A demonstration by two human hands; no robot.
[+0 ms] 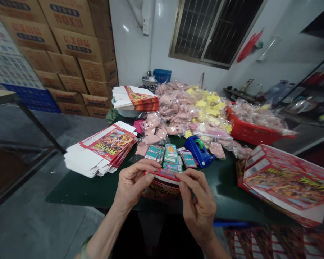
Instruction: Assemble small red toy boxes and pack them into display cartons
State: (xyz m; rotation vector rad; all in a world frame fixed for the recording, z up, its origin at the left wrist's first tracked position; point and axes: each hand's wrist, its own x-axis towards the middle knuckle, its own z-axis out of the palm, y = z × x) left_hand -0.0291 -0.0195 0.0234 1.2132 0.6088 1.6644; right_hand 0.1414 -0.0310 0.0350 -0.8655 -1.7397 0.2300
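L hand (129,183), R hand (198,198) pinched red box (162,190) by top edge
Cards (172,154) at 12 o'clock; box could've creased w/ uneven thumb pressure

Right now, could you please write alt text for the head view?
A person's left hand and right hand pinch the top of a red box at a green table. Beyond it lie cards, a blue tape dispenser and a pile of bagged pink and yellow items; flat boxes are stacked at left, more red boxes at right.
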